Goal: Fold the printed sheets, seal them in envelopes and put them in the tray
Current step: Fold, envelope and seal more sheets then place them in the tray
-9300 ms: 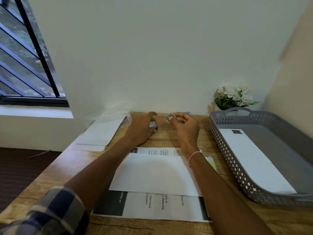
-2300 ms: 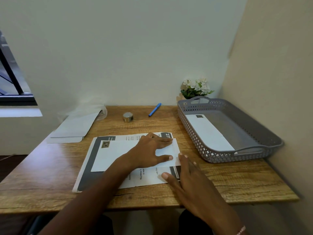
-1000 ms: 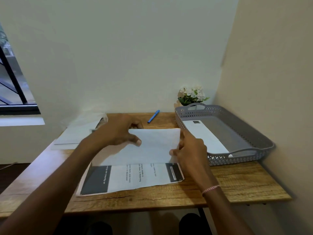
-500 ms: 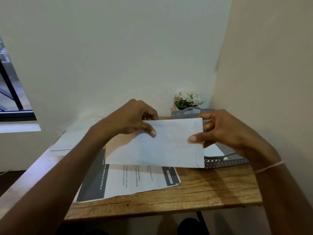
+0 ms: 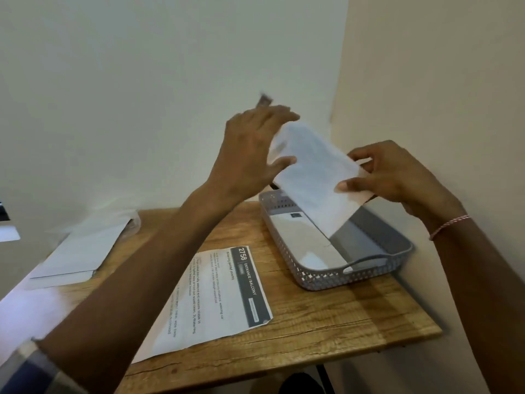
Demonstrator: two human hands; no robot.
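Note:
A white envelope point(image 5: 315, 177) hangs tilted in the air above the grey tray point(image 5: 369, 275). My right hand point(image 5: 389, 173) grips its right edge with thumb on top. My left hand point(image 5: 252, 149) has its fingers spread at the envelope's upper left end, touching it along the edge. One sealed envelope point(image 5: 306, 243) with a dark stamp lies flat in the tray. A printed sheet point(image 5: 218, 297) with a dark header band lies on the wooden table point(image 5: 326, 331), partly under my left forearm.
A stack of blank envelopes point(image 5: 82, 248) lies at the table's back left, with clear plastic wrapping behind it. The tray stands against the right-hand wall. The table's front and right edges are close to the tray.
Both hands have carried the envelope up and to the right, from over the printed sheet to above the tray, and tilted it. My left hand has opened its fingers.

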